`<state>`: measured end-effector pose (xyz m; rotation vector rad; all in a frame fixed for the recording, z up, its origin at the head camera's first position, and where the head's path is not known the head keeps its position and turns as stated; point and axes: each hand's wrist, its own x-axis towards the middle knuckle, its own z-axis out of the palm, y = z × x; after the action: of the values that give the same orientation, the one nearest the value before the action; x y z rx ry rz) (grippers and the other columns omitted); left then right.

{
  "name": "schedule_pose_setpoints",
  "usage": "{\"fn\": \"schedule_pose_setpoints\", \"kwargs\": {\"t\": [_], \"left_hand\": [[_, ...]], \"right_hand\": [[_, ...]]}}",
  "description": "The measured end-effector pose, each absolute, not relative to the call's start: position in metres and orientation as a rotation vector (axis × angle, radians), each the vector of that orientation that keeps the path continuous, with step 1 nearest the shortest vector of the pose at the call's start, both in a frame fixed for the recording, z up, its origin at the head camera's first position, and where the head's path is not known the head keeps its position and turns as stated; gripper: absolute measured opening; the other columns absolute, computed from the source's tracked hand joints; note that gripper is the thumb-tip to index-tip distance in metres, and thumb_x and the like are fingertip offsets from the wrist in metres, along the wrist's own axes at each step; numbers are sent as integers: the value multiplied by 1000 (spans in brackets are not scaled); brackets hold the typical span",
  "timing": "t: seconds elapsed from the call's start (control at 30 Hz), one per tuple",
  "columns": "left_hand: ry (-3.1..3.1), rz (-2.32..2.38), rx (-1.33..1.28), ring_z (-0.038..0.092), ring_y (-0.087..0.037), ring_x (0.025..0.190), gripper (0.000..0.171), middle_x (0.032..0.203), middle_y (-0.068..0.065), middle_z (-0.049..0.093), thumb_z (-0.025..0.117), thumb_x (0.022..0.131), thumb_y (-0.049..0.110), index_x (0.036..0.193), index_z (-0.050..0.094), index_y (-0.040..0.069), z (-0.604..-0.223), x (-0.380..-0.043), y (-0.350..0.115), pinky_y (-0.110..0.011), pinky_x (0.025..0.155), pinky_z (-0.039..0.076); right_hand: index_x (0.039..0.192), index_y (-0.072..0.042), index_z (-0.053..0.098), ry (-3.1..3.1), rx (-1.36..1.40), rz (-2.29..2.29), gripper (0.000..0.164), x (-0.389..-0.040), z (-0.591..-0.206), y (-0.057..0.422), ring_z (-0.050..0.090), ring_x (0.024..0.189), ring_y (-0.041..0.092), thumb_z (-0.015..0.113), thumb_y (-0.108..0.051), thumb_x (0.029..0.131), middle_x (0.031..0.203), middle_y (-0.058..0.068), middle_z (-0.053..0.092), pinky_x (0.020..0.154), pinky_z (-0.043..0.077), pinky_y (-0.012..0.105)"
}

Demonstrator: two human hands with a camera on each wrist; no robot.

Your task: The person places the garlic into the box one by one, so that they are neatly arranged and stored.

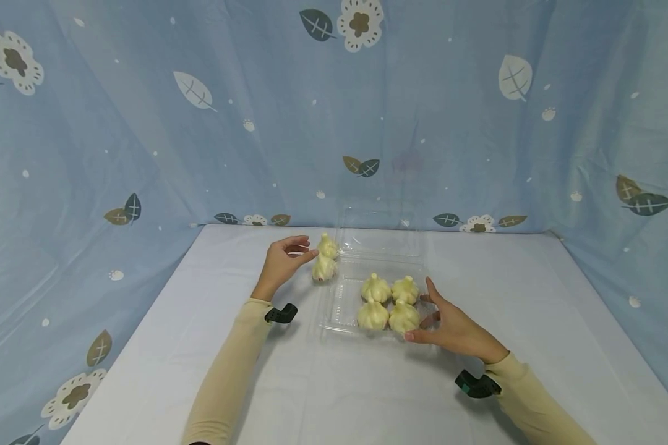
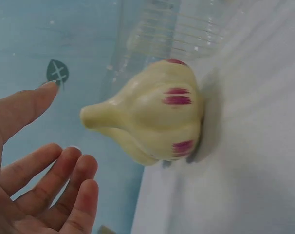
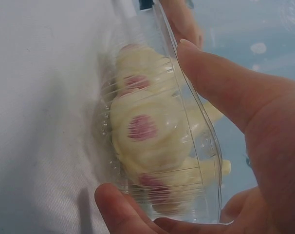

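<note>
A hinged clear plastic container [image 1: 345, 303] stands with its lid [image 1: 380, 241] laid back behind it. Four garlic bulbs [image 1: 375, 288] sit in two rows in its right part. My right hand [image 1: 459, 330] grips the container's right front corner, thumb on the front rim and fingers along the side wall. Through the ribbed wall, garlic with purple patches [image 3: 147, 129] shows in the right wrist view. My left hand [image 1: 282, 262] is beside two more garlic bulbs [image 1: 324, 270] at the container's left edge. In the left wrist view its relaxed fingers are apart from the nearer bulb [image 2: 152, 112].
A white cloth [image 1: 217, 346] covers the table. Behind and at both sides hangs a blue curtain [image 1: 289, 111] with leaves and flowers. Each wrist carries a small black camera mount [image 1: 281, 314] over a beige sleeve [image 1: 228, 371].
</note>
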<state>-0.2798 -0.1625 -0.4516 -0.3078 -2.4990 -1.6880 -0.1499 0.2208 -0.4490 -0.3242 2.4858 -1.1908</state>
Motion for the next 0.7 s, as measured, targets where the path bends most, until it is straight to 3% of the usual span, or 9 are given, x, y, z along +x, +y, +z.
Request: {"fn": "schedule_pose_setpoints", "kwargs": {"t": [0.27,0.7], "left_hand": [[-2596,-1663,-264,70,-34,116,58,129,-16,71,83,89,33,136,66,3,-461,-281,-161,-46,99,58],[-2715,-1617,-263,71,-30,113,50,124,-13,74,85,86,35,127,73,9,-470,-281,-158,-46,95,58]], "right_hand": [[165,-15,-16,2490,-330,-1189,132,-150,-449,221,67,102,14,84,-45,85,168,25,28,70,52,32],[165,-15,-16,2484,-336,-1198,132,-150,-448,221,67,103,14,84,-45,85,168,25,27,69,52,32]]}}
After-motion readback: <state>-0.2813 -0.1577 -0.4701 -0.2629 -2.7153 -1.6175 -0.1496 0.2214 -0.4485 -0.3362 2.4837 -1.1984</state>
